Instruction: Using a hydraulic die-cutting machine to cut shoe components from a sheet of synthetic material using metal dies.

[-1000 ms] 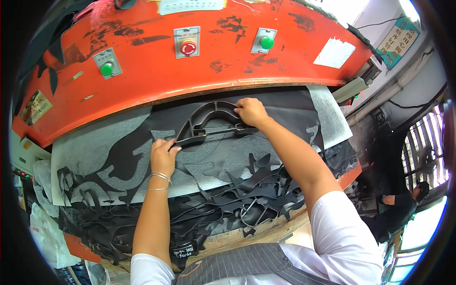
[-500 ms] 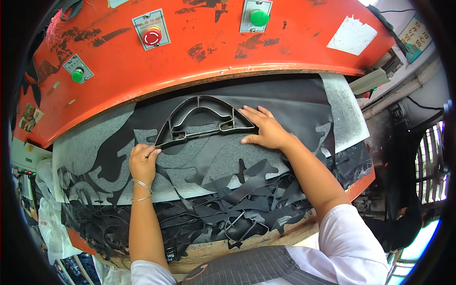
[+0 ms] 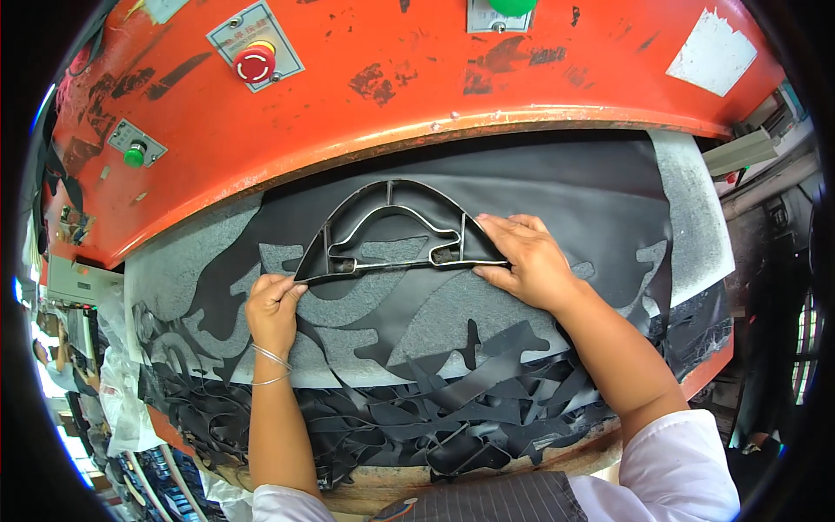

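Observation:
A dome-shaped metal cutting die (image 3: pixel 396 264) with thin walls and inner struts lies on a black leather-like sheet (image 3: pixel 574 196). Its left corner is pinched between the thumb and fingers of my left hand (image 3: pixel 273 313). At the opposite corner, my right hand (image 3: pixel 539 268) grips the die, with the fingers on the outer curved wall and the thumb by the lower edge. Cut-out gaps in the sheet, around and below the die, expose a grey, rough-faced board (image 3: pixel 696 217).
Behind the board rises an orange machine front (image 3: pixel 348 139), with a red stop button (image 3: pixel 254 63) and green buttons, one being a small green button (image 3: pixel 135 154). Tangled black offcuts (image 3: pixel 383 418) lie along the near edge. A clear plastic bag (image 3: pixel 122 391) hangs at left.
My view has shifted, so the die and board sit further right in the picture. The fingers of my right hand, more spread before, have drawn together around the die's right corner.

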